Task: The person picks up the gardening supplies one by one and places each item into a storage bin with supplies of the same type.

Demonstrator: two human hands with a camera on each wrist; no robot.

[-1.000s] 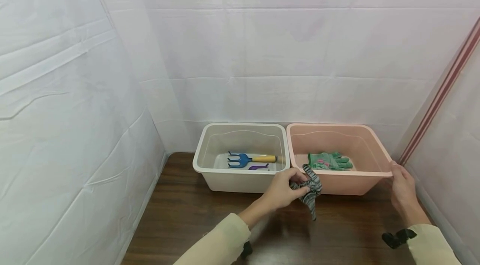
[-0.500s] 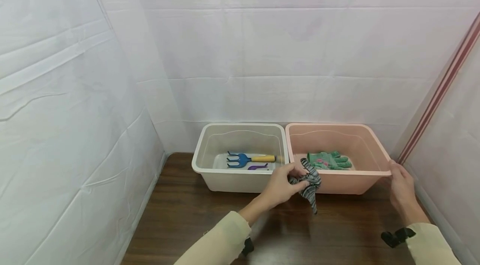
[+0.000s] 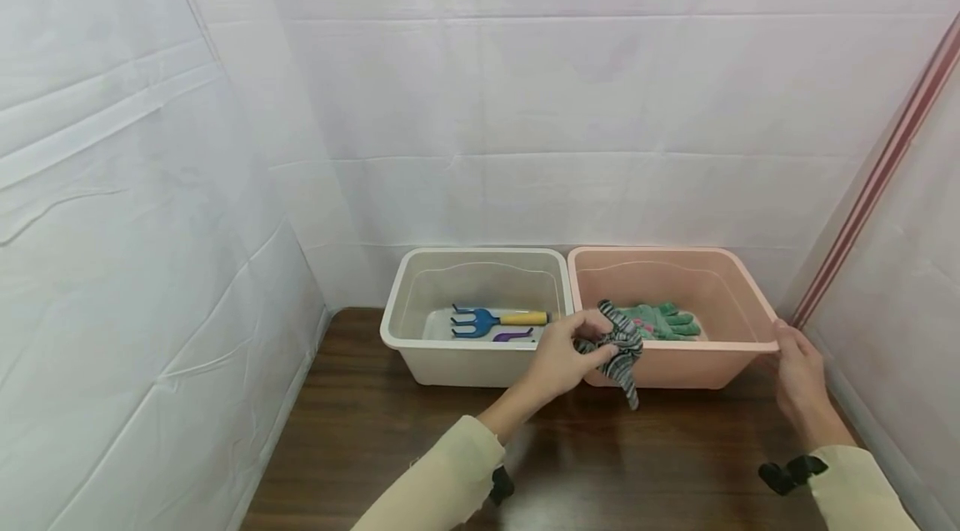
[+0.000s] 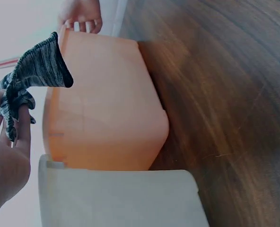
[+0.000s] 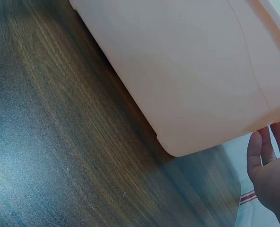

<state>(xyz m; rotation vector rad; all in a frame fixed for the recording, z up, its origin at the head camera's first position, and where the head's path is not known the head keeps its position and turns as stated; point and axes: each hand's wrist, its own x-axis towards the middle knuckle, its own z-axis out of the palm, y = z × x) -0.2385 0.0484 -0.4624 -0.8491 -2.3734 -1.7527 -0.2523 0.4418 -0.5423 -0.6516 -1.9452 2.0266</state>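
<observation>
My left hand (image 3: 564, 356) pinches a grey-and-black striped knit glove (image 3: 621, 346) between thumb and fingers, at the front rim of the pink tub (image 3: 693, 368). In the left wrist view the glove (image 4: 38, 66) shows its wide cuff, pointing away from the hand (image 4: 10, 165). My right hand (image 3: 801, 377) holds the pink tub's front right corner, its fingers (image 5: 267, 149) tucked under the rim. Inside that tub lies a green glove (image 3: 663, 321) with a pink pattern, partly hidden by the striped glove.
Left of the pink tub stands a white tub (image 3: 461, 366). It holds a blue hand rake (image 3: 480, 321) with a yellow handle and a purple tool (image 3: 512, 336), partly hidden by the front wall. Both tubs stand on a dark wooden table (image 3: 360, 431), with white sheeting (image 3: 480, 122) behind and at the sides.
My left hand has risen slightly and moved forward with the striped glove, which now overlaps the pink tub's opening and covers part of the green glove. The right hand stays at the corner.
</observation>
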